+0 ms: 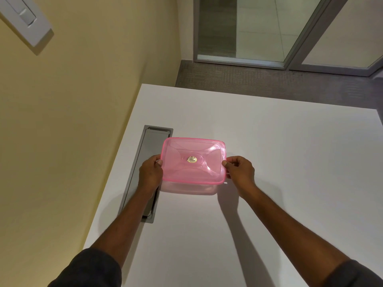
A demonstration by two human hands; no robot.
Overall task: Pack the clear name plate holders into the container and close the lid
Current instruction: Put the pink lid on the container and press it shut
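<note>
A clear rectangular container point(189, 188) stands on the white table point(279, 152), covered by a translucent pink lid point(193, 160) with a small gold sticker at its centre. My left hand point(150, 172) grips the lid's left edge, thumb on top. My right hand point(239, 169) pinches the lid's right edge. The lid lies flat over the container. Through the pink plastic I cannot make out any name plate holders inside, and none lie on the table.
A grey cable tray cover point(149, 162) is set into the table just left of the container, under my left wrist. A yellow wall runs along the left. Beyond the table's far edge are carpet and a glass door point(259, 30).
</note>
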